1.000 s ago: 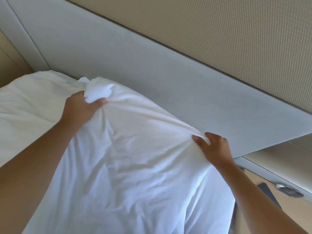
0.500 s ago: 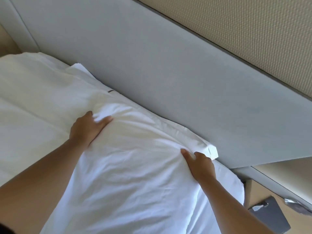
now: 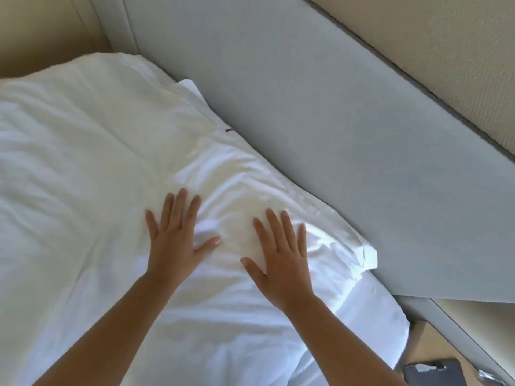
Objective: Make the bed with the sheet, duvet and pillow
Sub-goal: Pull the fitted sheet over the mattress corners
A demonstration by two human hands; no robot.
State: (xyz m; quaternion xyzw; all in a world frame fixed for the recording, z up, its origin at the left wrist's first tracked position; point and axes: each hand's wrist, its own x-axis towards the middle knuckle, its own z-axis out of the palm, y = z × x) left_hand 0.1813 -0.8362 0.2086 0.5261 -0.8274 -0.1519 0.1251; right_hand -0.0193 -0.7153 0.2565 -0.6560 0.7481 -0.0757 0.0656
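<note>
Left hand (image 3: 174, 243) and right hand (image 3: 281, 257) press flat (fingers spread, grasping nothing) on the pillow (image 3: 250, 196) against the far headboard (image 3: 334, 135).

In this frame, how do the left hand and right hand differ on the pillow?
The left hand sits farther from the flapped end of the pillow; the right hand sits nearer it. The left hand's thumb points right, toward bunched creases; the right hand's thumb points left. Both lie flat on the pillow, fingers straight, gripping nothing.

The light is soft and bright. The white pillow (image 3: 245, 176) glows, almost washed out. Shadows are faint. Everything looks slightly blurry.
</note>
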